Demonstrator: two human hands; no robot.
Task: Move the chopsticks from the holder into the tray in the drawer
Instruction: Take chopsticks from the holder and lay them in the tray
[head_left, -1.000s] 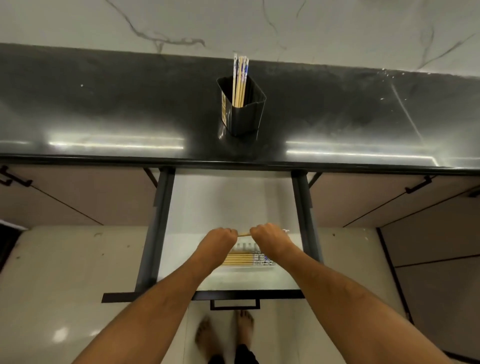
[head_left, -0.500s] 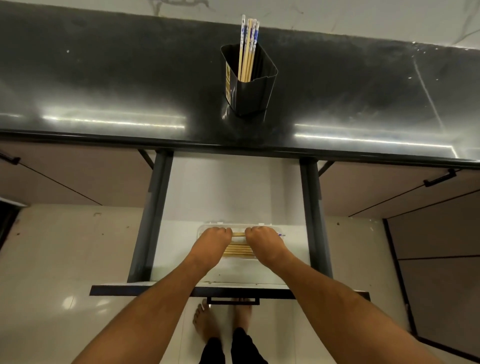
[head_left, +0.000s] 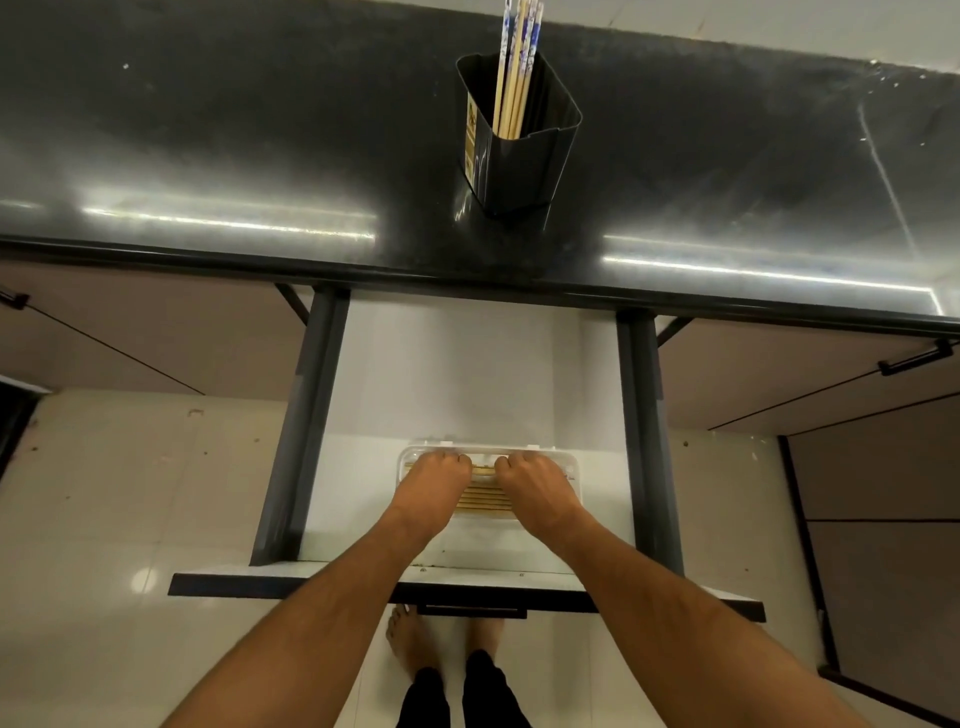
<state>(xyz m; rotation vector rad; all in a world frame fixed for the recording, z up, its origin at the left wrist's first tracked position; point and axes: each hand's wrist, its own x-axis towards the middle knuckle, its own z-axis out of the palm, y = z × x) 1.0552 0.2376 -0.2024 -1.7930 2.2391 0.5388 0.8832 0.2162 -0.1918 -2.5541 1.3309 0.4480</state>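
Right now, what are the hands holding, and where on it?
Both hands, left and right, grip chopsticks near the ends, low over the clear tray; only the midsection shows.

The holder (head_left: 519, 150) stands on the table (head_left: 208, 130), with chopsticks (head_left: 514, 67) upright in it. Below the table's front edge the open drawer (head_left: 467, 374) extends toward the person. The tray (head_left: 569, 467) lies in the drawer's near part, more chopsticks (head_left: 483, 501) inside it. The left hand (head_left: 434, 486) and right hand (head_left: 535, 486) sit side by side over the tray.
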